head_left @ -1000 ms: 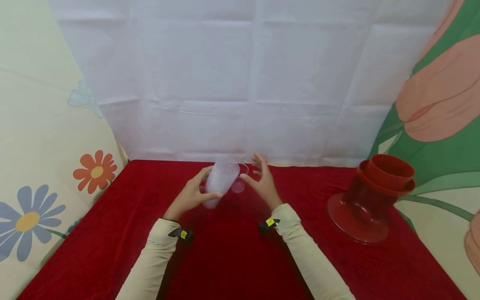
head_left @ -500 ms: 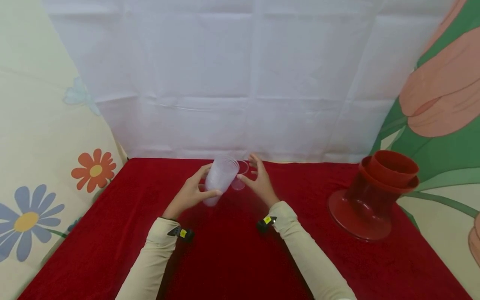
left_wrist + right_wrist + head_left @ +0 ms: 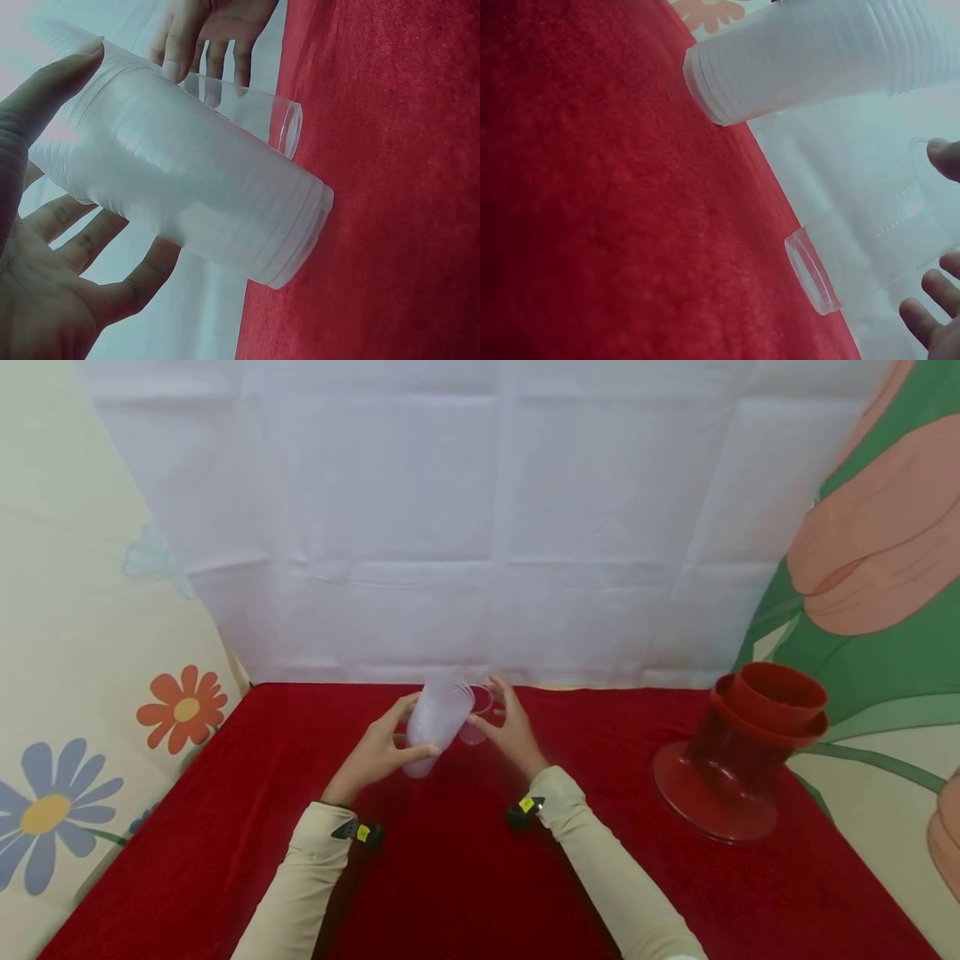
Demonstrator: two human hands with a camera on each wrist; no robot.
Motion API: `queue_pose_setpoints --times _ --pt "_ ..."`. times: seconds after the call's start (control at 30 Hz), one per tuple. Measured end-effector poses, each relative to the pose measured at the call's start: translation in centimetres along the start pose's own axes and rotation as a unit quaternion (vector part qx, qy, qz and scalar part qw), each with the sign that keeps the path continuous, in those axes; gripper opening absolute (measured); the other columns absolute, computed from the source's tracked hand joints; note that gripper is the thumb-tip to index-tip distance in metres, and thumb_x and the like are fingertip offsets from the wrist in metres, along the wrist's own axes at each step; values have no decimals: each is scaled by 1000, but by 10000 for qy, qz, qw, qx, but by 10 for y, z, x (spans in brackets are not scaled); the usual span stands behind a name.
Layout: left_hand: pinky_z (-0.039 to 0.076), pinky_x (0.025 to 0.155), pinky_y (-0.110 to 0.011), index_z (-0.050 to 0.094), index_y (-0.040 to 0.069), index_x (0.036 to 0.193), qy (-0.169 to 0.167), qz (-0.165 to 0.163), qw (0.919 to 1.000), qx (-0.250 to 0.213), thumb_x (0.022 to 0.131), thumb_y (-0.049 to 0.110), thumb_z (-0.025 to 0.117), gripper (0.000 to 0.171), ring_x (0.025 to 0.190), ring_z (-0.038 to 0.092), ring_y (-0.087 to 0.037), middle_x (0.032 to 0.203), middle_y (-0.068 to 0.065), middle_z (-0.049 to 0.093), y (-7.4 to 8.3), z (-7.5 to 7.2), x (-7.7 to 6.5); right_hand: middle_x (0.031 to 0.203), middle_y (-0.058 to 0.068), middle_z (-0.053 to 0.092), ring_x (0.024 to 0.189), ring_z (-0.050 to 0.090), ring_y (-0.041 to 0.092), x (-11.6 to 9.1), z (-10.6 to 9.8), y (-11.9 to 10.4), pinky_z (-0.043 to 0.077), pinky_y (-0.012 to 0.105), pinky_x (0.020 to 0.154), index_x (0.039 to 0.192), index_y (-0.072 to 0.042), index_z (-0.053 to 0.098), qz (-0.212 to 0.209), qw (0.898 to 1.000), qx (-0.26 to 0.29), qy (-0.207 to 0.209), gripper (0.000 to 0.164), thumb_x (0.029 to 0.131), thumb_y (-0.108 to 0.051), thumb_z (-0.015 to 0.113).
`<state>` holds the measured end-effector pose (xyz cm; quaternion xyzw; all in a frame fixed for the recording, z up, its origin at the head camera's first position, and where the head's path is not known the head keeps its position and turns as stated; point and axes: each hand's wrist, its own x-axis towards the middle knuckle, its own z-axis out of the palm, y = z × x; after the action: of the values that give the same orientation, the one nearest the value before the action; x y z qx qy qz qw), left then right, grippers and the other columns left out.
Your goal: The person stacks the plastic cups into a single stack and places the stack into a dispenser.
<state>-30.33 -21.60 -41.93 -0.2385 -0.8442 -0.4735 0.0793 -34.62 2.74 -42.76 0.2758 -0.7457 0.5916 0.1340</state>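
Observation:
My left hand [image 3: 380, 750] grips a tilted stack of clear plastic cups [image 3: 438, 714], thumb on the near side and fingers on the far side. In the left wrist view the stack [image 3: 195, 180] points its bases at the red cloth. Just right of it is a single clear plastic cup [image 3: 474, 728], seen more fully as a see-through cup [image 3: 870, 240] in the right wrist view. My right hand [image 3: 516, 735] is around this cup with its fingers loosely spread. Its thumb [image 3: 943, 156] is right at the rim and its fingertips [image 3: 915, 311] are beside the cup's wall.
A red cloth [image 3: 450, 877] covers the table. At the right stands a red plastic piece with a wide round base [image 3: 712, 793] and nested cylinders [image 3: 780, 693] on top. A white sheet [image 3: 420, 527] hangs behind the table's back edge, with flowered cloths [image 3: 67, 610] at the sides.
My right hand has moved left, closer around the single cup, narrowing the gap between its fingers and the rim. My left hand and its stack stay nearly still.

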Motion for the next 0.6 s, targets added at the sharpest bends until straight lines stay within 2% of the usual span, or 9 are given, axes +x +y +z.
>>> queue_pose_setpoints --times 0.27,0.43,0.6 --pt "55 90 -52 37 18 151 32 -72 10000 10 82 23 84 83 118 55 -32 140 -11 52 1 -1 -1 141 34 46 132 43 50 0 3 5 40 67 101 149 6 33 -81 10000 44 -33 75 87 1 75" --pt "53 91 -56 35 14 152 62 -109 9999 2 82 15 83 85 120 54 -36 142 -15 50 3 0 0 138 33 49 129 46 49 0 5 5 42 65 100 148 6 34 -158 9999 -15 -37 72 88 0 74" --pt "52 92 -58 34 6 152 46 -143 9999 54 83 9 82 84 120 54 -41 142 -22 49 16 -1 -1 137 32 51 126 48 50 -1 7 5 43 65 98 146 6 39 -218 9997 -86 32 69 88 1 74"
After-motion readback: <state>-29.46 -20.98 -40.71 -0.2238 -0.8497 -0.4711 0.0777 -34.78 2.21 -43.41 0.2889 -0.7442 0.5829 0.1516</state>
